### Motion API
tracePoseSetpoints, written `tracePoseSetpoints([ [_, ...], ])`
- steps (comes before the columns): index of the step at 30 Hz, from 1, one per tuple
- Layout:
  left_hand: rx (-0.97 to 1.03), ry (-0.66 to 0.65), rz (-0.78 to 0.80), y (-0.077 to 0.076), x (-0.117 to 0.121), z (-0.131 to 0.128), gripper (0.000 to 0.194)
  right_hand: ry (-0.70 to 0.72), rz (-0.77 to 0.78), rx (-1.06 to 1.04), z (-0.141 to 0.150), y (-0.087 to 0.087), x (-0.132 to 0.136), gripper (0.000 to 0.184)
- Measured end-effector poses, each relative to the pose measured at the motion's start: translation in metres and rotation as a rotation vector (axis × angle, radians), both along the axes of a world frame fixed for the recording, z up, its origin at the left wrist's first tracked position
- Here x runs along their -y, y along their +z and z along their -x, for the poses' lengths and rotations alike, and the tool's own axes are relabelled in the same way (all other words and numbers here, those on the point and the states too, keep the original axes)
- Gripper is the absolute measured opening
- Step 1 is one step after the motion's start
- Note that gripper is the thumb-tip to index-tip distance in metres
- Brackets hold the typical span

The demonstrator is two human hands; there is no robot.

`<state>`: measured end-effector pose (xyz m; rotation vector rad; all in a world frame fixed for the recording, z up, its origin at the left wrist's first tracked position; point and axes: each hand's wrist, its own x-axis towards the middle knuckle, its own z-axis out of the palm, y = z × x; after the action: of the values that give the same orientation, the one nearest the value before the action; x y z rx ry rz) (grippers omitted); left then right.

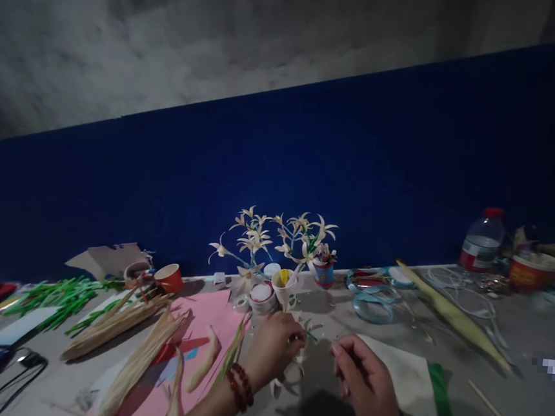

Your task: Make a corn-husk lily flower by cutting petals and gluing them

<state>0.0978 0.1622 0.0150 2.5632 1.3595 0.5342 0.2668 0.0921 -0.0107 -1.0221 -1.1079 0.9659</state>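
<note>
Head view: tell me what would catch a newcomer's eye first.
Probably the spray of pale, star-shaped flowers at the centre, standing out against the deep blue panel behind the table. Next, perhaps, the pink sheet left of centre and the vivid green sprigs farther left. In the foreground, the dark red beaded bracelet on the left wrist also draws attention.
</note>
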Motion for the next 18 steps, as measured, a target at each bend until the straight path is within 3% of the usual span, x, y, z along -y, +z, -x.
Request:
tracePoseSetpoints([
  [5,-0.117,-0.039,0.016,-0.007,-0.012,-0.010,0.020,-0.047,-0.021,-0.002,0.002,0.000,0.000,0.041],
  [8,-0.100,-0.045,-0.021,-0.002,-0.009,-0.004,0.020,-0.059,-0.026,-0.004,0.001,0.001,0.000,0.041],
  [13,0.066,0.049,-0.138,0.014,0.009,0.035,0.021,-0.044,0.000,0.027,-0.004,0.001,0.000,0.038],
  [18,0.139,0.116,-0.184,-0.004,0.053,0.082,0.019,-0.031,0.033,0.096,-0.006,-0.001,0.002,0.033],
])
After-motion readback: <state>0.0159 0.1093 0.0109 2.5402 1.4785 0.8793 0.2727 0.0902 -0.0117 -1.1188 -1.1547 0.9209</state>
